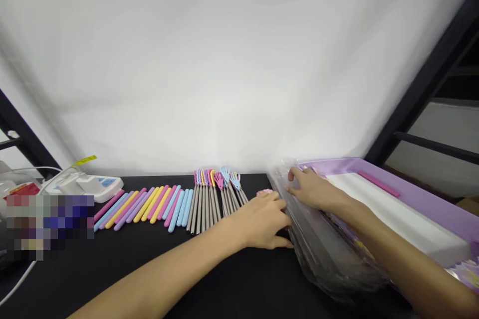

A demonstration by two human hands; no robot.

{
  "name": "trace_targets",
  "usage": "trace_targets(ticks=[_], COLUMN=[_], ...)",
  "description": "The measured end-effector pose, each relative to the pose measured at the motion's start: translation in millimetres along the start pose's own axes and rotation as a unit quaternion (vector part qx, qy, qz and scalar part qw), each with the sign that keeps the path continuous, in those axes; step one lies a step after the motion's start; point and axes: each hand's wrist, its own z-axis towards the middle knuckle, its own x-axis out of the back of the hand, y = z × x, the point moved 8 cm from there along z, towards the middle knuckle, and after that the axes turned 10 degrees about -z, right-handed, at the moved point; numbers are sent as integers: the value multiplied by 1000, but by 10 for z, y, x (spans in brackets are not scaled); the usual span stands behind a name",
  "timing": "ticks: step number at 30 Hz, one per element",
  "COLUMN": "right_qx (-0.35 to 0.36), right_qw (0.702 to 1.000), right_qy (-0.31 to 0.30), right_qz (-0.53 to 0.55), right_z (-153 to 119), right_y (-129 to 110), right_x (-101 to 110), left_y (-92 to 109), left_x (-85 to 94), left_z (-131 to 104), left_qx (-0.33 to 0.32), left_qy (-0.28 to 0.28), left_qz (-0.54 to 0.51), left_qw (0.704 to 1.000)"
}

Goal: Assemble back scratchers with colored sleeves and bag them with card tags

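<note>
A thick stack of clear plastic bags (329,254) leans against the side of a light purple box. My left hand (264,219) reaches to the stack's left edge, fingers bent and thumb apart, with fingertips touching the plastic. At the upper end of the bags is my right hand (307,188), its thumb and index finger apart; its other fingers are partly hidden. Beyond my left hand, a small pink patterned thing (264,192) is mostly covered. Nearby lie back scratchers (204,204) with metal rods and colourful hand-shaped heads, some partly behind my left hand.
Several pink, yellow, purple and blue handle tubes (149,204) lie in a row on the black table (179,279). The purple box (422,194) holds a white block (396,214) and a pink stick (378,183). A power strip (107,189) with cables stands at left.
</note>
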Motion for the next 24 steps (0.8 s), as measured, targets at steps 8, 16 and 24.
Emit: trace_targets(ticks=[8,16,24], right_qx=[35,-4,-35], right_qw=[999,1000,995], right_qy=[-15,-2,62], right_qz=[-8,28,65], right_z=[-19,-94,-40], right_y=[-53,-119,-86], right_x=[-52,-51,-180], left_y=[-25,-284,-123], left_x=[-133,184,87], left_z=[89,35,-126], left_qx=[40,128,42], left_qy=[11,100,61], left_qz=[45,13,-19], left_qw=[998,987,997])
